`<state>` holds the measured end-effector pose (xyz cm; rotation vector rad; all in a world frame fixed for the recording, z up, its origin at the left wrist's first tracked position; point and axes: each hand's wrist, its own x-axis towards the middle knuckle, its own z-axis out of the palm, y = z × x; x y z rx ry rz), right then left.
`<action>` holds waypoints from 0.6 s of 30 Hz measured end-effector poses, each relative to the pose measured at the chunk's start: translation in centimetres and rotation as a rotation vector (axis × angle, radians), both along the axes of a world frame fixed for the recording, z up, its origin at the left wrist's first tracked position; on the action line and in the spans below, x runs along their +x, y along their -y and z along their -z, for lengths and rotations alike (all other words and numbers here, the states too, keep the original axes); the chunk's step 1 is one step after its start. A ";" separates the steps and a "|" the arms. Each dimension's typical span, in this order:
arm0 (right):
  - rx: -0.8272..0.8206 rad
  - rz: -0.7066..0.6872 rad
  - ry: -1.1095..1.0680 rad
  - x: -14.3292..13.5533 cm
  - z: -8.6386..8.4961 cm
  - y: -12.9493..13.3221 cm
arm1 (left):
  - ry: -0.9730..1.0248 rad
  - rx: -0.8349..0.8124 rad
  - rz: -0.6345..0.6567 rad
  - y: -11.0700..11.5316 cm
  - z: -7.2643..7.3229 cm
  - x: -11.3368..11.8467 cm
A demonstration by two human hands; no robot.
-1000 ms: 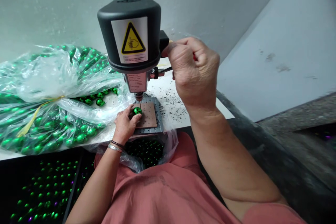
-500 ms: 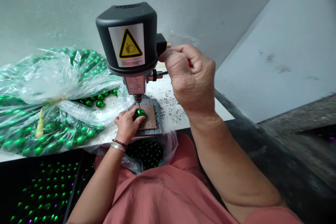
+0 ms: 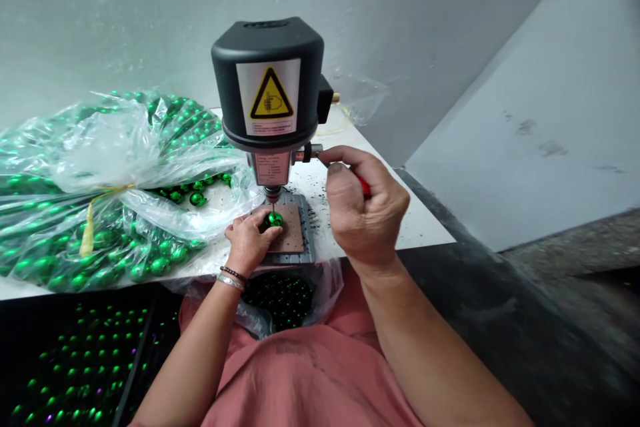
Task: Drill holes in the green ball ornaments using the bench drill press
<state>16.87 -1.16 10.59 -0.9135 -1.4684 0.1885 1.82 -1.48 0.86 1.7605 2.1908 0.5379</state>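
Observation:
My left hand (image 3: pixel 249 239) pinches a shiny green ball (image 3: pixel 275 219) between thumb and fingers on a brown board (image 3: pixel 293 235). The board lies on the grey base (image 3: pixel 309 243) of a small bench drill press (image 3: pixel 270 90). Straight above the ball, the thin drill bit (image 3: pixel 273 207) reaches down to its top; whether it has gone in I cannot tell. My right hand (image 3: pixel 367 203) is closed around the press's feed lever (image 3: pixel 367 187), whose red grip shows between the fingers. A yellow warning sticker marks the black motor housing.
A tied clear plastic bag (image 3: pixel 115 153) full of green balls covers the table's left side. Loose green balls (image 3: pixel 197 199) lie beside it. Dark shavings dot the white table (image 3: pixel 425 230). Below the edge, an open plastic bag (image 3: pixel 327 280) and a dark tray (image 3: pixel 85 360) hold more balls.
My right hand has come down with the lever, and the bit sits lower against the ball. My left hand still holds the ball in place. The whole view has shifted slightly.

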 end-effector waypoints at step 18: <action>0.016 0.074 -0.093 -0.7 0.6 -0.5 | 0.161 0.043 -0.010 0.0 0.2 0.1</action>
